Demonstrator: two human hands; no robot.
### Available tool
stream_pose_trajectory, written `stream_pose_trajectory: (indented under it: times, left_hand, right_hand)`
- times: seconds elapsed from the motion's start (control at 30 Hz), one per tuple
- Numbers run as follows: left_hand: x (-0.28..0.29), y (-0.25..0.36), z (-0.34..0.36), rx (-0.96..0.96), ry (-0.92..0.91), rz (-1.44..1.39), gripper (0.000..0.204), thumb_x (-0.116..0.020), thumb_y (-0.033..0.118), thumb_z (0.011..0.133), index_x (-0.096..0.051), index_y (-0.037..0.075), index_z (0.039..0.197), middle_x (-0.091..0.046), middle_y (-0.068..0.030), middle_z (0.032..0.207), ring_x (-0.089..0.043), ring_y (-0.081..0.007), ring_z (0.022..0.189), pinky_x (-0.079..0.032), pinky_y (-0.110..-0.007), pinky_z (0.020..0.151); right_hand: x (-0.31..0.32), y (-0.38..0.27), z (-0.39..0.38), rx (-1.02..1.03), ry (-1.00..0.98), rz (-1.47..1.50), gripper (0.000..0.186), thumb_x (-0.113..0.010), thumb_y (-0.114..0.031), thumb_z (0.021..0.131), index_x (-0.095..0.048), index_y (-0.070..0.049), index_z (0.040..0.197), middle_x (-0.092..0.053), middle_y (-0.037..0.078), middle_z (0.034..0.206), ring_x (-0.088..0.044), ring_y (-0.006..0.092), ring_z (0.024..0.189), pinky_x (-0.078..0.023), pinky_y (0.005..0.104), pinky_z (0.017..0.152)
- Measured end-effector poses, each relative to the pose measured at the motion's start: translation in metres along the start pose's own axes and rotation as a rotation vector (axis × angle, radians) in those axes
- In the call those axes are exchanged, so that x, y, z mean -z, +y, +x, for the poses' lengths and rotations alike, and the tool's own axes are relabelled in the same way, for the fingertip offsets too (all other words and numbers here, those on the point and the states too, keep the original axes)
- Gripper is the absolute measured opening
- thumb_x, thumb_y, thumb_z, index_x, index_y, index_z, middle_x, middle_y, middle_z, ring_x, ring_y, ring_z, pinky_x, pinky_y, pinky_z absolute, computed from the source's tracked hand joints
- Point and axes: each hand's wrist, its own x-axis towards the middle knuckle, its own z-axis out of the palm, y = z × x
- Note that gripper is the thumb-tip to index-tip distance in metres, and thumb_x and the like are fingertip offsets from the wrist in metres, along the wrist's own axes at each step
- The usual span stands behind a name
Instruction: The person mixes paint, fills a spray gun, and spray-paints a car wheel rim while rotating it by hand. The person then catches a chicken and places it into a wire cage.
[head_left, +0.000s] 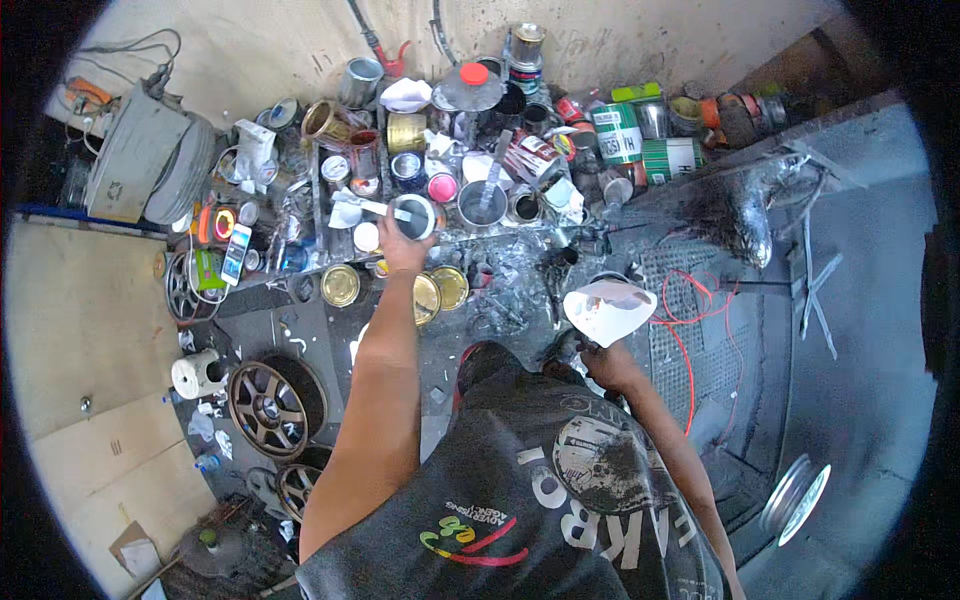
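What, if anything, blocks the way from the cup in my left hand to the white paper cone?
Nothing visible stands between the cup in your left hand and the white paper cone by your right hand; the can with a flat stick sits beside that line.

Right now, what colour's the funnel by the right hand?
The funnel is mostly white; see the head view.

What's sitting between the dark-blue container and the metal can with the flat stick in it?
In the head view, a small pink-topped tin sits between the dark-blue container and the metal can.
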Motion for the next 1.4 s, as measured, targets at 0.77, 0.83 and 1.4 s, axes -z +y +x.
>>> stream_pose_trajectory:
  times: [0.77,0.83,1.4]
  left_hand:
    - [0.137,0.285,-0.139,-0.431,-0.180,0.119,0.107,-0.087,0.022,0.042,-0.036,0.008,0.135,-0.041,-0.0184,0.124,-0.046,-0.0366,0.115,-0.041,-0.044,0.097]
    - [0.127,0.305,-0.156,-0.478,-0.186,0.177,0.108,-0.087,0.023,0.042,-0.035,0.008,0.135,-0.039,-0.0189,0.125,-0.045,-0.0375,0.116,-0.041,-0.045,0.097]
    - [0.065,0.408,-0.209,-0.691,-0.245,0.529,0.103,-0.084,0.023,0.048,-0.034,0.018,0.139,-0.041,-0.0162,0.119,-0.045,-0.0351,0.108,-0.035,-0.046,0.090]
  right_hand:
    - [0.050,0.048,0.013,0.061,-0.185,-0.203,0.042,-0.054,-0.011,0.071,-0.054,0.009,0.109,-0.058,0.032,0.105,-0.056,0.0426,0.103,-0.043,0.0447,0.090]
    - [0.061,0.045,0.005,0.096,-0.192,-0.172,0.043,-0.053,-0.010,0.071,-0.054,0.009,0.109,-0.058,0.032,0.105,-0.056,0.0424,0.103,-0.043,0.0447,0.091]
    - [0.099,0.084,-0.033,0.236,-0.344,-0.223,0.039,-0.050,-0.008,0.076,-0.054,0.008,0.111,-0.057,0.029,0.111,-0.057,0.0386,0.104,-0.044,0.0418,0.092]
